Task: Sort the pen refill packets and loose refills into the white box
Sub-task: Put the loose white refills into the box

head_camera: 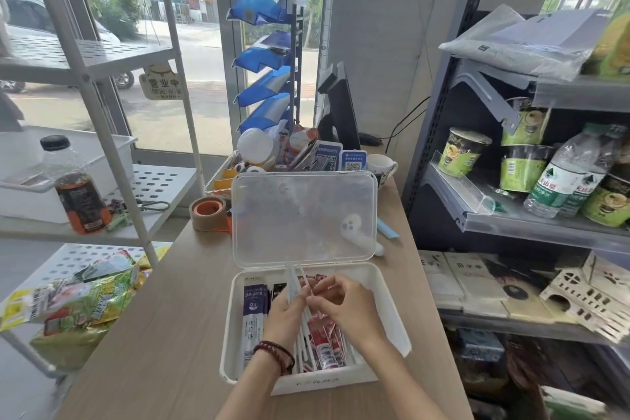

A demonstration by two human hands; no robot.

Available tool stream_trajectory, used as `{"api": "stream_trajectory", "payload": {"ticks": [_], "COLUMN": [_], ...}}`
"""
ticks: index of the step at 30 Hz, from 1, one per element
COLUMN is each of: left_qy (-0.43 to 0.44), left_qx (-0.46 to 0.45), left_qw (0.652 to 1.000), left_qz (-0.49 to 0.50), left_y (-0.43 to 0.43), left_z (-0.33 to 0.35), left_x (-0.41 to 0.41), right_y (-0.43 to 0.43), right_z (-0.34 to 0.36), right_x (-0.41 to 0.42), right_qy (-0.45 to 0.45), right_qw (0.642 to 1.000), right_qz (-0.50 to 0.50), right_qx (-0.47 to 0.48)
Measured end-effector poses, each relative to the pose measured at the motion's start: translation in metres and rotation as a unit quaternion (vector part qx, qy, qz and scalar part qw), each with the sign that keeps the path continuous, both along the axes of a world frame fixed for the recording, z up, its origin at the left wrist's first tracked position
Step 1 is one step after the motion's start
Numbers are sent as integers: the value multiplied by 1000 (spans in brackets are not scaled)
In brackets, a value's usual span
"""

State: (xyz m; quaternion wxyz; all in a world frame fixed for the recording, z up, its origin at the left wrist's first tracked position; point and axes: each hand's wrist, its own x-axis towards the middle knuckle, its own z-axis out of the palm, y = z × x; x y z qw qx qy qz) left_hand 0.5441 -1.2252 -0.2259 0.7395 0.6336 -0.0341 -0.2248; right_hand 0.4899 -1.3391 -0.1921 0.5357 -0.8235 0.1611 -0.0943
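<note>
The white box (pixel 397 331) sits on the wooden counter with its clear lid (pixel 303 218) standing open behind it. Inside lie a purple-and-white refill packet (pixel 254 314) at the left and red refill packets (pixel 329 344) in the middle. My left hand (pixel 288 312) hovers over the box and grips a bunch of loose white refills (pixel 295 283) that point up and away. My right hand (pixel 344 303) meets it from the right, fingertips pinching the same bunch. Parts of the packets are hidden under both hands.
A tape roll (pixel 209 213) sits left of the lid, a white mug (pixel 380 165) and QR code stands (pixel 353 160) behind it. White wire shelving with snack bags (pixel 85 300) stands at the left. A grey shelf with noodle cups and water bottles (pixel 566 181) flanks the right.
</note>
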Motion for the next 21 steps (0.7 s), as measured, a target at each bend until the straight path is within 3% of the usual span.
{"api": "stream_trajectory", "payload": {"ticks": [3,12,21], "left_qy": [7,42,63], "left_qx": [-9,-64,-22], "left_qw": [1000,996,992], "left_qz": [-1,-47,-104], "left_y": [1,7,20], "left_z": [3,4,7], "left_x": [0,-3,-1], "right_y": [0,-17,-20], "right_z": [3,9,-16], "right_x": [4,-8,-38], "right_qy": [4,27,74], "right_qw": [999,995,979], "right_qz": [-3,-37,-93], "right_qx": [-52,-91,-164]}}
